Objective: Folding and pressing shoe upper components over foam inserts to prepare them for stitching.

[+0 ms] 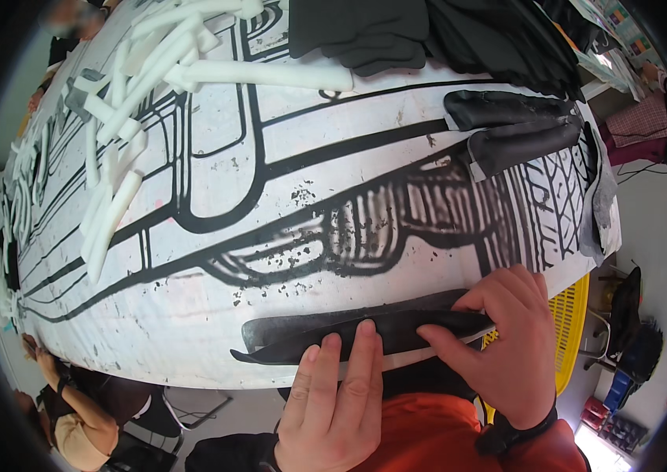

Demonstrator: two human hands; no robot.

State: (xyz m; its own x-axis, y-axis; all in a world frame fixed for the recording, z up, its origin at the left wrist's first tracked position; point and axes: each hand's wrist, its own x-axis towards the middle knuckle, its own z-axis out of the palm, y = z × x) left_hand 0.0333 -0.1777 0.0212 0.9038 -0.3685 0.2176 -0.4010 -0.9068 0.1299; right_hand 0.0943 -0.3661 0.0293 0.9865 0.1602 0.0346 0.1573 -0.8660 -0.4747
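Left hand (333, 417) with fingers extended, right hand (510, 346) curved, thumb opposing

A long, slim black piece (404, 332) lies crosswise beneath the outstretched fingertips of the left hand (335, 413), curled over along its length — a greyer strip shows on the far side, beyond those fingers. Its left end narrows to a thin tip left of that hand, while its right end sits between thumb and fingers of the right hand (510, 346).

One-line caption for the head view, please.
Left hand laid on a black piece, right hand holding its right end, near the table edge; white rods lie beyond.
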